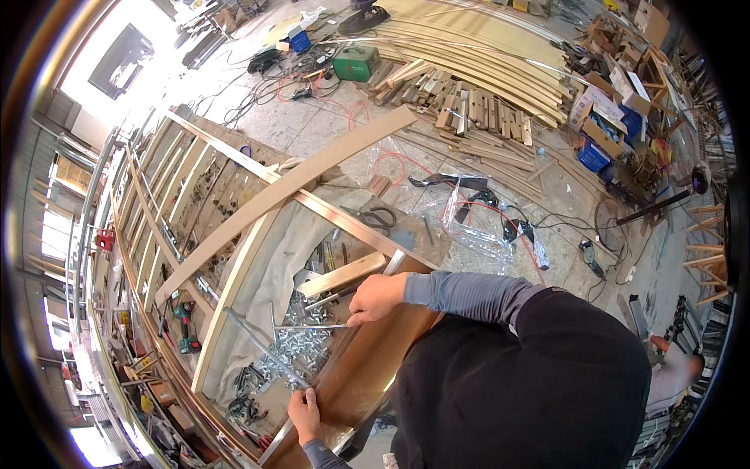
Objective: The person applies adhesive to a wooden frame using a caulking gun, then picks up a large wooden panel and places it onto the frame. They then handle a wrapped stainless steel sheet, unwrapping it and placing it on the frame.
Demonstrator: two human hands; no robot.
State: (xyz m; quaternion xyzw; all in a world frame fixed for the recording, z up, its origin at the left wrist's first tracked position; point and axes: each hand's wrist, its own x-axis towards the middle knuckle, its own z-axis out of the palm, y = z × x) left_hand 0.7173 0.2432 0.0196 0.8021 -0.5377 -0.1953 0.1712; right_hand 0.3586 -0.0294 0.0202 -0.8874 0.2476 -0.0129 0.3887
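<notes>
My right hand (376, 300) pinches the end of a thin metal rod (312, 326), which reaches left over a heap of loose metal bolts (301, 348). Lower down, my left hand (305, 414) is closed at the near end of a grey metal bar (262, 344), its thumb uppermost. That bar slants up and away across the bolts. Under both forearms runs a brown panel (371, 363) with a metal-coloured edge. A short wooden piece with a rounded end (342, 275) lies just beyond my right hand. Part of the left fingers is hidden.
Long wooden strips (289, 203) cross the bench. A green cordless drill (186, 327) and black-handled scissors (373, 219) lie on it. Wood offcuts (476, 105), a green case (355, 62), cables and cartons (605, 117) cover the floor. Another person (673, 375) is at the right.
</notes>
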